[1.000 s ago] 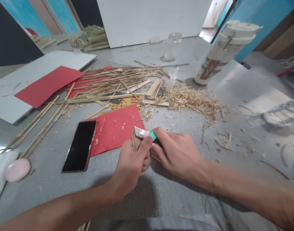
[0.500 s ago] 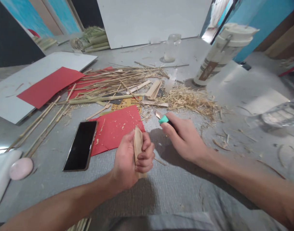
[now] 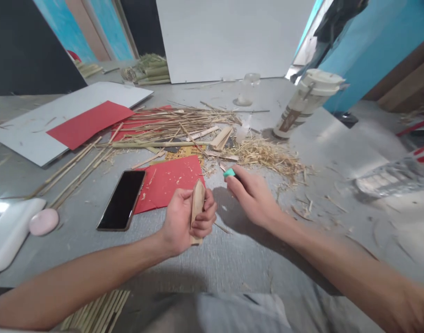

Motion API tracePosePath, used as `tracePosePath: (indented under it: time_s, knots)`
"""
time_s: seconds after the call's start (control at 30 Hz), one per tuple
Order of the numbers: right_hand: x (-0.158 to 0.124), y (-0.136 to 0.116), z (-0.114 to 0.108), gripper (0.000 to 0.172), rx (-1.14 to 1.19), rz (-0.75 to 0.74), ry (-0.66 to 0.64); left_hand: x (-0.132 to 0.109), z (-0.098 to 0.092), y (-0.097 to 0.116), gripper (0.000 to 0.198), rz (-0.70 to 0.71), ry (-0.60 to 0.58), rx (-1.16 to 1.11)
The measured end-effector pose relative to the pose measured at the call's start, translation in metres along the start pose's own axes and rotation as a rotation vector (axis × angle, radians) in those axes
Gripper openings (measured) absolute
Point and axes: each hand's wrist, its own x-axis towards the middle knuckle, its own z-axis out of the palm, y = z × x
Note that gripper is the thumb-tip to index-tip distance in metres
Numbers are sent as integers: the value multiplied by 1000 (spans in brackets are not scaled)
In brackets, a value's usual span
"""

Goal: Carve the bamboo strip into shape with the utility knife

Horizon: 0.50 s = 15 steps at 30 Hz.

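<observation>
My left hand [image 3: 179, 222] is closed around a short flat strip of pale dried stalk [image 3: 198, 201], which stands upright with a pointed top end. To the right, my right hand [image 3: 255, 194] grips a utility knife [image 3: 229, 173] with a green part at its front; the blade tip points up and left, apart from the strip. Behind my left hand lies a red sheet [image 3: 170, 178] sprinkled with shavings. A black phone [image 3: 121, 200] rests at that sheet's left edge. More split pale pieces [image 3: 221, 138] lie beyond the knife.
Thin dry stalks [image 3: 177, 121] are heaped across the middle, with a pile of straw shavings [image 3: 267, 155] on the right. A tall lidded container [image 3: 298, 108] and a glass jar [image 3: 248, 88] stand behind. A white board [image 3: 24, 134] bears another red sheet [image 3: 90, 122].
The camera view has tilted up and turned left a little. Both hands keep their hold; the knife stays apart from the strip, and the left fingers look slightly looser.
</observation>
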Motion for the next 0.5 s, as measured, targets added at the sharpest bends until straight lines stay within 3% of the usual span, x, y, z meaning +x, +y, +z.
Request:
tracePosePath:
  time_s: [0.2, 0.5]
  knots:
    - [1, 0, 0, 35, -9, 6, -24, -1, 3, -1, 34, -1, 17, 75]
    - [0, 0, -2, 33, -68, -114, -69, -4, 5, -2, 28, 161, 96, 142]
